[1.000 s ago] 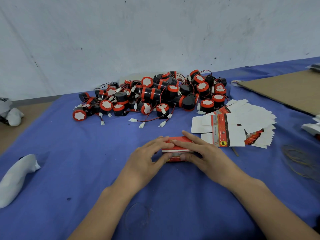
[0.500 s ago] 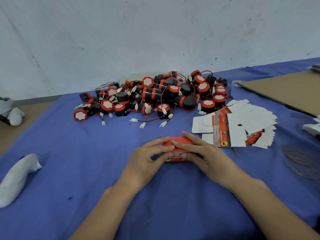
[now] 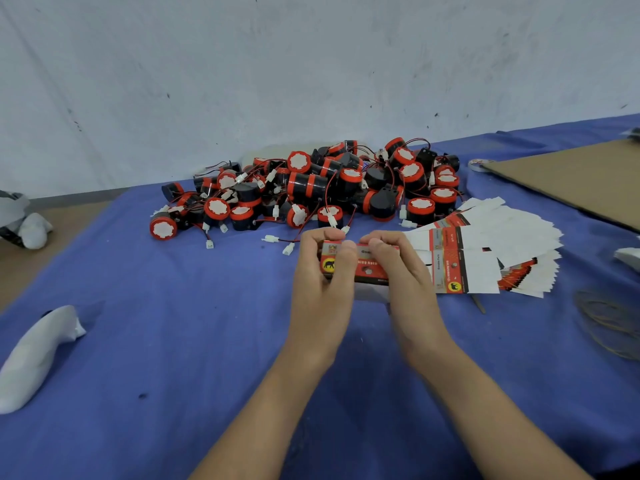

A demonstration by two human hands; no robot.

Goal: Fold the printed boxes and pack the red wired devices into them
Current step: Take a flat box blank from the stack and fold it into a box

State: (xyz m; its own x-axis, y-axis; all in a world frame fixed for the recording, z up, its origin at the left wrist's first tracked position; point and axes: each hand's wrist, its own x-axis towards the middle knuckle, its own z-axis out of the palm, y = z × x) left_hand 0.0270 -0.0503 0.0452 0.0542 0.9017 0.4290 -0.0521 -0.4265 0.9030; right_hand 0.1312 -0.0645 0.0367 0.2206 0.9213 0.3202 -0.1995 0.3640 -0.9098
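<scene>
Holding the red printed box with both hands, one at each end. The left hand has its fingers curled over the far edge and its thumb on the near face by the elephant logo, and the right hand grips the other end the same way. The box is mid-table over the blue cloth, with a bit of white card showing under it. The pile of red wired devices lies just past it on the far side — the fan of flat boxes is right beside the right hand. There's a cardboard sheet far right and a white bundle near left.
</scene>
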